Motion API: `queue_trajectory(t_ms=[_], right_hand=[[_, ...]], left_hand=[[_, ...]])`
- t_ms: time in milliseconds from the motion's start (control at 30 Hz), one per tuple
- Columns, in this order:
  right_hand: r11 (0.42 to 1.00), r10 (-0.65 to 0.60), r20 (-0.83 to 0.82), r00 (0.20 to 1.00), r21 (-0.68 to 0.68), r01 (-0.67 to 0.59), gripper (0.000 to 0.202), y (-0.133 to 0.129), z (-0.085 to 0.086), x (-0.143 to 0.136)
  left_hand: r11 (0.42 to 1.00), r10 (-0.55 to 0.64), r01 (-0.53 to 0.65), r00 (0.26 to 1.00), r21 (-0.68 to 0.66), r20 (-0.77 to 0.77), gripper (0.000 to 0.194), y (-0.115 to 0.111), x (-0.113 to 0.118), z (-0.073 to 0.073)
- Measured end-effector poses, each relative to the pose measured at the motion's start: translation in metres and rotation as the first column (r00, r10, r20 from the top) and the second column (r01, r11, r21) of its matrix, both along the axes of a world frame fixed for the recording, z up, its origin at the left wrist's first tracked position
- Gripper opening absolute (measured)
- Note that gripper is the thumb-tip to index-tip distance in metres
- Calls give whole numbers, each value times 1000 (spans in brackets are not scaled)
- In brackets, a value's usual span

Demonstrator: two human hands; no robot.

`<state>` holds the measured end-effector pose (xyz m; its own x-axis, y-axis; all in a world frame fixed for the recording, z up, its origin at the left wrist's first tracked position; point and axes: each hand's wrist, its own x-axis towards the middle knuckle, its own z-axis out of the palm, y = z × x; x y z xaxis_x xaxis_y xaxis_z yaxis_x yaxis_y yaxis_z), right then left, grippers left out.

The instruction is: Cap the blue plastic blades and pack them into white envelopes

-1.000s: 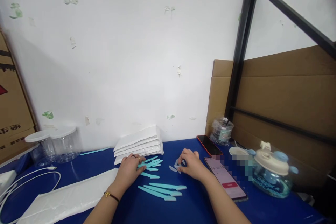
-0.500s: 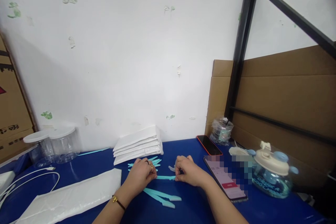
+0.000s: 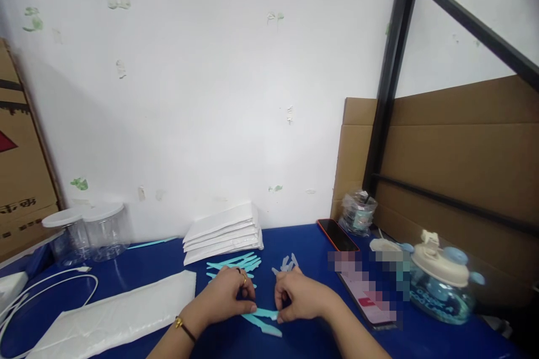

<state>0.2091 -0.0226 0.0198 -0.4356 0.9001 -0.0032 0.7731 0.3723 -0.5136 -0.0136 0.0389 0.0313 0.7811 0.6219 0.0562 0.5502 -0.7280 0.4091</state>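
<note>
Nearer the wearer than half a second ago, the right hand [image 3: 301,294] pinches, thumb to forefinger, the tip of a turquoise eyebrow razor [image 3: 266,312]; the left hand [image 3: 229,291] touches its handle, whether pinching I cannot tell. Translucent caps [image 3: 289,263] now show more fully.

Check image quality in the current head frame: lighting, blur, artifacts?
Head view: lighting soft on the wall, dimmer toward its left side; head view: left hand, right hand and turquoise sticks slightly soft, outlines readable; head view: mosaic blocks over part of the pink-screened phone, top-right corner darkened.
</note>
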Motion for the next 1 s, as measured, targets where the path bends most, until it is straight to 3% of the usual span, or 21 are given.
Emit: queue_trajectory(t_ms=[100, 200, 333, 433, 500, 600, 667, 733, 900, 1000], right_hand=[[998, -26, -4, 1000, 50, 26, 17, 3, 0, 2], [979, -142, 0, 990, 149, 140, 12, 9, 4, 14], [886, -382, -48, 923, 264, 381, 9, 17, 6, 29], [845, -449, -81, 890, 286, 452, 10, 18, 7, 29], [859, -414, -131, 901, 272, 434, 10, 16, 9, 25], [950, -262, -197, 945, 120, 289, 18, 9, 11, 16], [989, -145, -212, 967, -70, 133, 23, 4, 9, 9], [983, -68, -220, 973, -183, 28, 28, 2, 4, 2], [983, -137, -350, 927, -162, 84, 15, 7, -8, -1], [976, -216, -435, 874, -70, 207, 17, 12, -3, 14]], left_hand=[[999, -14, 15, 999, 32, -44, 15, 1, 4, -3], [990, 74, -68, 996, 126, -42, 13, 14, -4, -2], [945, 263, -259, 965, 198, 3, 14, 30, -22, 3], [965, 218, -221, 975, 138, 37, 20, 26, -24, 7], [993, 95, -96, 995, 63, 22, 29, 16, -19, 9], [999, -44, 43, 998, -19, -36, 23, 1, -9, 7], [999, -37, 36, 998, -24, -53, 16, -4, -3, 4], [1000, 1, -3, 999, -24, -47, 11, -4, 0, 1], [986, 69, -62, 997, -154, 43, 11, 4, -2, -2], [966, 136, -102, 982, -239, 131, 11, 13, -8, -5]])
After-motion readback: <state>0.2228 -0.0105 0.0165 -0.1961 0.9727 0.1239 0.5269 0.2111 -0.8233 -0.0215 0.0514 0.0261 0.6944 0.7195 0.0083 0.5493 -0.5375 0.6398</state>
